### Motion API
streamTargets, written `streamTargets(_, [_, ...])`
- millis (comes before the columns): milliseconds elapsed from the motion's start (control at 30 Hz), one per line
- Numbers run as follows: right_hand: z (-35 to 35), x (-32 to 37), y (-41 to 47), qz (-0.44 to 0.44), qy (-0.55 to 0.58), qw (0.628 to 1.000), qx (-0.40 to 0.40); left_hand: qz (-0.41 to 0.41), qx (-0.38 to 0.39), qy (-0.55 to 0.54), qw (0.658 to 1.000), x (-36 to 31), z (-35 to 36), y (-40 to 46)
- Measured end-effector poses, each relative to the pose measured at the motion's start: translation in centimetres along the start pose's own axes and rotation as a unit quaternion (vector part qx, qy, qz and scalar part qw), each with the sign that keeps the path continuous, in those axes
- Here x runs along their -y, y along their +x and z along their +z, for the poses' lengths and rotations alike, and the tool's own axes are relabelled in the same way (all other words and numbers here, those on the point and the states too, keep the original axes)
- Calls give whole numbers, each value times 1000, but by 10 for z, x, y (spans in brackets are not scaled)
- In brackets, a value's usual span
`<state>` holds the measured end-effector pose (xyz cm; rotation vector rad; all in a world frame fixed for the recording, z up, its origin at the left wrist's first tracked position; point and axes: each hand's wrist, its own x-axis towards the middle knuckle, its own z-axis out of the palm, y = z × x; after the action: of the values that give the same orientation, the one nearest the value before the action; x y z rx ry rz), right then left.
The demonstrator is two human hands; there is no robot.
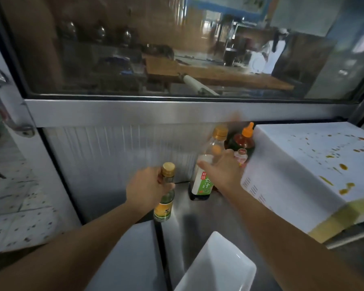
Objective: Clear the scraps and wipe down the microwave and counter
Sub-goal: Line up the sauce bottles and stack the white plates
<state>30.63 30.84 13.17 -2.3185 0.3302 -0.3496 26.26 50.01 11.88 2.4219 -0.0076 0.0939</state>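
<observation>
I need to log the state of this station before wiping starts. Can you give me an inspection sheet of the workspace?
Surface: steel counter, bare metal showing between the bottles and dish.
Job's things: white microwave, top spattered with orange-yellow drips and scraps.
Clutter: small bottle; tall sauce bottle; orange-nozzle bottle; white dish.
Hands: left hand grips the small bottle; right hand against the tall sauce bottle, blurred.
Cables: nothing seen.
Surroundings: window; door handle.

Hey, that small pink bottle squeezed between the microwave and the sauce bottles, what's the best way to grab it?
Pinch the small pink bottle by its neck and lift it straight up. The microwave flanks one side, the tall bottle and right hand the other, leaving only its upright top open.
</observation>
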Motion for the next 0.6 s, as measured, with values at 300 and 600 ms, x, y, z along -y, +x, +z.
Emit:
streamTargets(300, [57,-13,31,-22,-5,1000,-20,-31,-26,0,999,27,30,39])
streamTargets(600, [86,-20,33,-35,-36,996,-77,-28,-34,-6,999,35,45,58])
